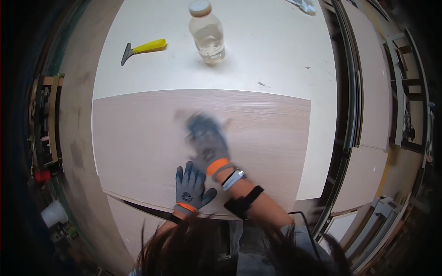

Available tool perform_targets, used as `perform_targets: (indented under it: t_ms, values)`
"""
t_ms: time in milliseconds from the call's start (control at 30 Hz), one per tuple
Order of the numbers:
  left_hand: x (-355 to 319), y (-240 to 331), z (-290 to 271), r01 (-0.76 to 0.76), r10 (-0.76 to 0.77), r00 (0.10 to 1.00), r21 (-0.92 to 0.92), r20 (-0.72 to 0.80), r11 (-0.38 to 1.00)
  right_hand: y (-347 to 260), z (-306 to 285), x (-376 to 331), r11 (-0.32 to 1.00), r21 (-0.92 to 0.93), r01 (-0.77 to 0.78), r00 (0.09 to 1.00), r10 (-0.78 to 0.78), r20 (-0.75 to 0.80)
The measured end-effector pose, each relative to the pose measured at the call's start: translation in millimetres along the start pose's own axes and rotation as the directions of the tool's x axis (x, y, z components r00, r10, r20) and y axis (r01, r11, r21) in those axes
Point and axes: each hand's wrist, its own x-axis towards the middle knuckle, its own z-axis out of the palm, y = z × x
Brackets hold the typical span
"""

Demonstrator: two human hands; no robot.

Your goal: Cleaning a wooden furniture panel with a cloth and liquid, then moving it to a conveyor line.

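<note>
My left hand [190, 186], in a grey glove with dark blue fingertips and an orange cuff band, lies flat on a pale wood-grain board [133, 142] near its front edge. Its fingers are spread and nothing is in them. Farther out, over the middle of the board, my right hand [207, 138] wears a matching glove and is smeared by motion. Blurred pale brown edges of something soft-looking, perhaps a cloth, stick out on both sides of its fingers. The fingers themselves cannot be made out. A watch [233, 180] and a black strap [244, 202] circle the right forearm.
The board rests on a white tabletop [258, 50]. Beyond it stand a clear, white-capped bottle [207, 37] holding liquid and a scraper [148, 46] with a yellow handle. A crumpled pale piece [304, 5] lies at the far right. More panels [368, 92] flank the table.
</note>
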Motion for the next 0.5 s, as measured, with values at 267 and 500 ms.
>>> perform_targets:
  t_ms: [267,500]
  values:
    - [-17.4,-21.4,-13.4,-0.021,0.006,0.996,-0.163,-0.091,0.986,86.4,-37.8,-98.9,0.761,-0.348,-0.547,0.836,0.518,-0.18]
    - [-116.3,-176.3,-21.8,0.627,-0.598,0.72,-0.038,-0.352,0.778,9.6,-9.0,-10.2,0.833,-0.058,-0.551,0.756,0.468,-0.457]
